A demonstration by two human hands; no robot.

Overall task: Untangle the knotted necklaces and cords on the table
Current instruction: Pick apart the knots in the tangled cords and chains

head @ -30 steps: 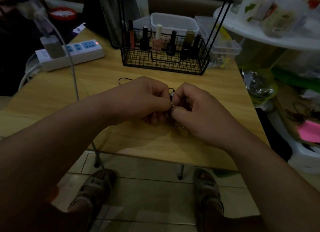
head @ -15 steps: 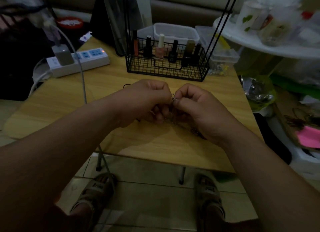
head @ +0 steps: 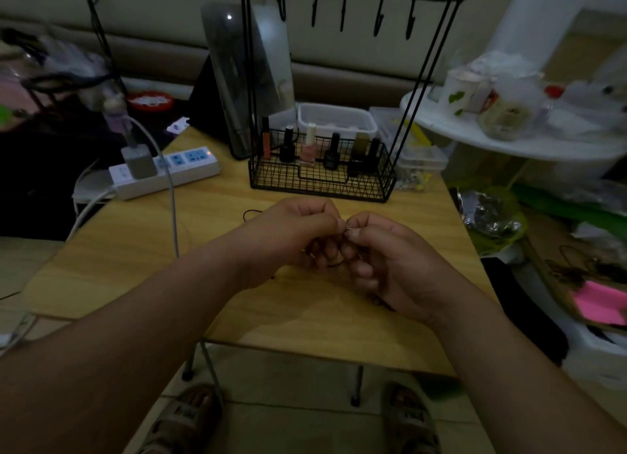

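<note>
- Head view: both hands meet over the middle of the desk [head: 142,260], with their knuckles almost touching.
- The left hand [head: 291,236] keeps a narrow grip. Thumb and forefinger pinch a small glinting piece of the necklace [head: 347,228], and the other fingers curl under.
- The right hand [head: 390,260] pinches that same piece from the 3 o'clock side. Its grip is just as tight, and its lower fingers fold toward the palm.
- The forearms come in from 7 and 5 o'clock and converge on the pinch.
- The light is dim, and most of the tangle is hidden between the fingers.
- A thin black cord [head: 252,213] lies on the desk at 10 o'clock from the left hand. Another dark strand shows under the heel of the right hand, and I cannot tell whether it is the same cord.
- A wire basket [head: 322,185] sits at 12 o'clock from the hands, with nail polish bottles [head: 308,148] standing upright in it.
- A power strip [head: 190,168] lies at 10 o'clock, near the far left edge of the desk.
</note>
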